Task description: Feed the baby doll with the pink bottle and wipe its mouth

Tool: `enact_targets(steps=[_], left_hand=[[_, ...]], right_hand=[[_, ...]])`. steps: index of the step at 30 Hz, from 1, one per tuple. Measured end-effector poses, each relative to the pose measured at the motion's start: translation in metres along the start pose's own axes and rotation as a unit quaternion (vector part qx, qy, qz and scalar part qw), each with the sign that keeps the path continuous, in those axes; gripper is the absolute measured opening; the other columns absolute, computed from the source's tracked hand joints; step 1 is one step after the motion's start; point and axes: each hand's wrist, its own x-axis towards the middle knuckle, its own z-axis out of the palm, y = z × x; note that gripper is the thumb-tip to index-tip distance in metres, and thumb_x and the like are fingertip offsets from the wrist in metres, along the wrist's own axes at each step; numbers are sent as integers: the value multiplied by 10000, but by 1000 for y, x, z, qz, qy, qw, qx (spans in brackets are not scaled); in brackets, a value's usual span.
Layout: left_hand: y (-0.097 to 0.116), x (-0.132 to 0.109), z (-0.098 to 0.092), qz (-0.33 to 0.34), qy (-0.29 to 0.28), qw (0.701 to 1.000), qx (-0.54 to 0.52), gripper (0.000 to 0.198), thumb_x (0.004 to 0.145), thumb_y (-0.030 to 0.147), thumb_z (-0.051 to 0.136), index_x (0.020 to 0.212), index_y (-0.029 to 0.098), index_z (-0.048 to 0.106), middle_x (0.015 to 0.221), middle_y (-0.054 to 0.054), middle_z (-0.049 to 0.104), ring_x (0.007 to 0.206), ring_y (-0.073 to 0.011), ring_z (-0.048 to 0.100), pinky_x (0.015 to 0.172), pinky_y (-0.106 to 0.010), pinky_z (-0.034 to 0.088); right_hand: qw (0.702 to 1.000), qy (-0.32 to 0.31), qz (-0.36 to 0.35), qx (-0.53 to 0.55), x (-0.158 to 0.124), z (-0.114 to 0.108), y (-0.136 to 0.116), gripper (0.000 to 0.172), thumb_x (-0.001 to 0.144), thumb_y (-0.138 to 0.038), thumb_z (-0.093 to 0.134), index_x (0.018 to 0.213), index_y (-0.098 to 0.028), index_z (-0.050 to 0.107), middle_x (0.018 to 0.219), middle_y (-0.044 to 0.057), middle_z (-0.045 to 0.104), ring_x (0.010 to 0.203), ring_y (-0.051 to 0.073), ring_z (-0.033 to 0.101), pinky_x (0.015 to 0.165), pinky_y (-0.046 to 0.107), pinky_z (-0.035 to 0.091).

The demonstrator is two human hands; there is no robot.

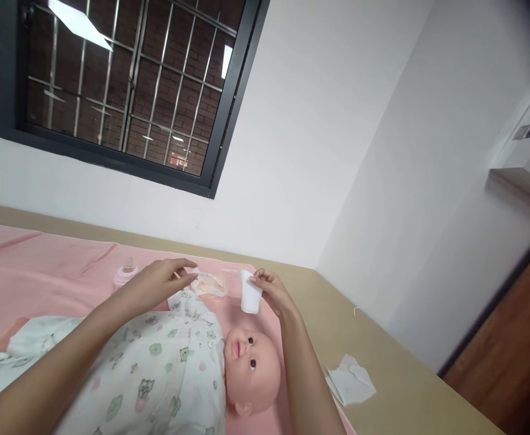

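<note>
My right hand (270,290) pinches a folded white tissue (250,293) between thumb and fingers, holding it up above the head of a baby doll (256,368). To the left, my left hand (169,279) has its thumb and fingertips close together around a small white bit that I cannot make out. Just beside those fingertips, a clear plastic packet (209,285) lies on the pink mat (77,257). The doll is on its back, dressed in a white printed outfit (156,362), its head toward the right. My left forearm passes over its body and hides part of it.
A baby bottle (125,273) with a pink collar stands behind my left forearm. A crumpled white tissue (352,380) rests on the wooden tabletop (337,320) at the right. White walls and a barred window (124,84) rise behind the table.
</note>
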Motion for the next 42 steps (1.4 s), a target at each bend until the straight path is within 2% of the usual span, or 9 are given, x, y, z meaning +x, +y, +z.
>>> enact_targets(steps=[4,10,16,21,28,32,37,39,42], left_hand=[[-3,4,15,15,-6,999,-38,732,822,592,509,1437,211,391,1209,-89,637,1018,-247,627,869,-346,497],[1,2,18,77,-22,995,-57,714,748,556,655,1372,268,461,1445,-58,459,1283,-259,447,1049,-355,390],[14,-4,12,87,-126,981,-123,377,739,477,682,991,197,673,994,-30,684,911,-238,628,775,-296,480],[20,-10,10,71,-133,977,-151,304,730,473,680,748,169,676,757,3,653,724,-191,605,615,-243,437],[24,-16,4,165,-43,980,-98,219,724,469,717,833,287,770,1250,4,606,1178,-261,527,987,-310,434],[28,-21,1,176,-48,979,-95,217,710,473,719,794,281,776,1323,1,574,1248,-298,482,1052,-385,397],[36,-25,3,94,-133,977,-138,285,674,483,722,796,225,741,920,-35,705,915,-254,636,785,-317,517],[35,-24,10,54,-179,970,-155,330,658,509,727,720,187,692,731,-18,654,717,-204,616,617,-265,483],[28,-18,29,26,-214,962,-165,362,642,502,743,657,166,610,650,9,568,636,-162,552,554,-235,410]], right_hand=[[997,-46,-33,-47,-12,30,-21,400,509,-336,883,674,-164,562,727,-33,547,641,89,511,576,211,392],[984,-149,-54,-77,-41,69,-48,356,558,-296,868,743,-176,588,725,-36,553,615,85,522,549,201,421],[981,-165,-84,-60,-61,80,-65,312,586,-258,860,758,-189,609,775,-23,581,647,91,549,557,196,443],[983,-162,-77,-44,-63,78,-67,269,635,-278,836,794,-194,635,776,-19,607,636,89,562,560,196,441],[986,-131,-86,-58,-60,79,-63,272,672,-319,809,854,-192,653,877,2,635,718,97,590,669,224,476],[990,-98,-82,-60,-54,74,-60,300,667,-307,811,900,-197,658,946,10,651,848,140,644,805,282,497],[996,-60,-59,-19,-26,46,-38,339,661,-370,806,891,-174,652,895,18,669,798,138,657,870,337,506],[999,-42,-28,-2,-12,31,-20,370,621,-370,825,873,-163,652,864,23,678,792,142,656,878,344,506],[1000,-11,23,13,4,6,15,360,585,-321,840,851,-169,650,839,20,683,782,137,656,880,329,499]])
